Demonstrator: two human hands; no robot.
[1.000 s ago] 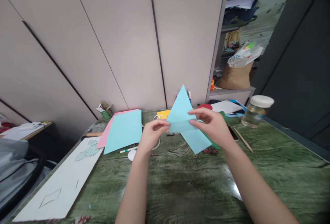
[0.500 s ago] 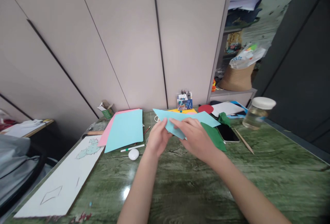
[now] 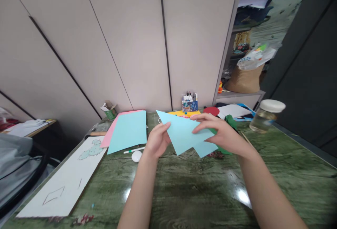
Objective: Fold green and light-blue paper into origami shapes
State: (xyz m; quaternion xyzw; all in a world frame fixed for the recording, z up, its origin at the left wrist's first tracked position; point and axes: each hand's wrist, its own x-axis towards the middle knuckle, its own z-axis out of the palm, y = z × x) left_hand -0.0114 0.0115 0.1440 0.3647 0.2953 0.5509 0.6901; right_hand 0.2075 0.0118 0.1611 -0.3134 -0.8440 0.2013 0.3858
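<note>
A folded sheet of light blue paper (image 3: 181,132) is held up above the green marbled table, its pointed corner toward the upper left. My left hand (image 3: 159,139) pinches its left edge, thumb on the near face. On the right side, my right hand (image 3: 218,129) has its fingers spread over the paper's face and edge; its thumb is mostly hidden, and the fingers look closed on the sheet. A lower flap of the same blue hangs below the right part. Behind the paper, green paper (image 3: 225,150) shows in part.
Blue sheets (image 3: 129,130) over pink ones lie left, beside a white board with a cactus drawing (image 3: 65,180). A white oval object (image 3: 136,156) and a marker (image 3: 133,150) are nearby. A pen box (image 3: 189,103) stands behind; a lidded jar (image 3: 265,116) stands right.
My right hand has moved right and up along the paper, its fingers now more spread. The paper has turned to show a wider face, with points hanging lower. My left hand keeps its pinch.
</note>
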